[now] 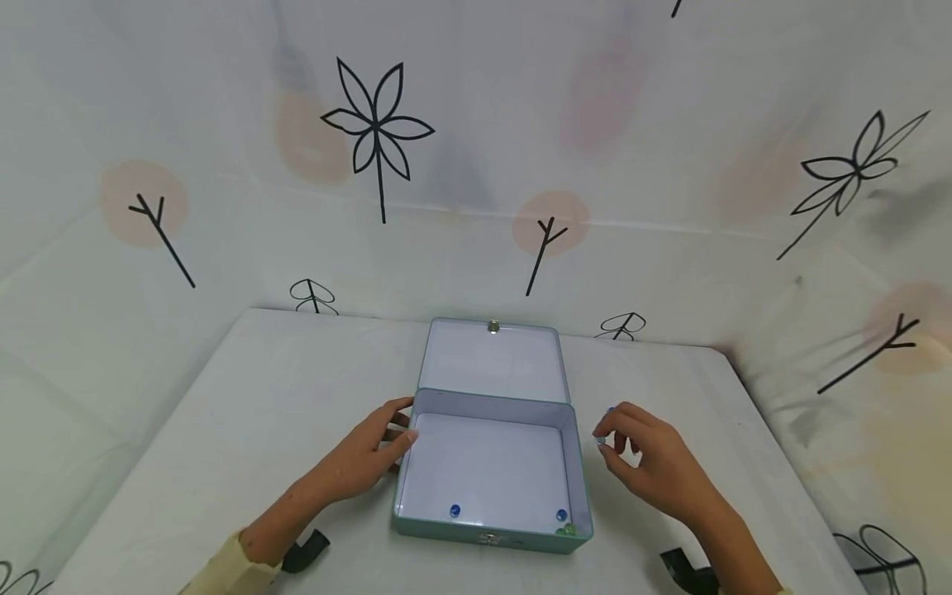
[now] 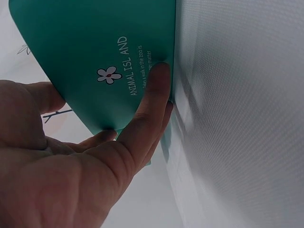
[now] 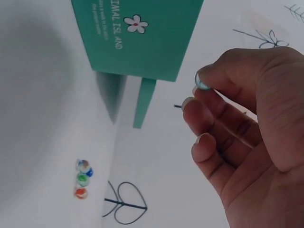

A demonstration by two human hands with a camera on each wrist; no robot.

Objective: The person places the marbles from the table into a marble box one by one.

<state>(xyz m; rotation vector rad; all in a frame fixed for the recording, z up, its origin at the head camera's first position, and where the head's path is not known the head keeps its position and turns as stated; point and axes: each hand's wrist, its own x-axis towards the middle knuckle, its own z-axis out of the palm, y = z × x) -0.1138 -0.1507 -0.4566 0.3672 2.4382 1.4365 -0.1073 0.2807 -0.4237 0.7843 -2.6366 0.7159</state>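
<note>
A green tin box stands open on the table, its hinged lid folded back. My left hand holds the box's left side, thumb over the rim and fingers against the printed outer wall. To the right of the box, my right hand pinches a pale blue glass marble between thumb and index finger, above the table. Inside the box, near its front wall, lie a blue marble, another blue marble and green marbles in the right corner.
Several more marbles, among them a green one and an orange one, lie on the white-covered table beyond the right hand. A white cloth backdrop with leaf drawings rises behind and beside the table.
</note>
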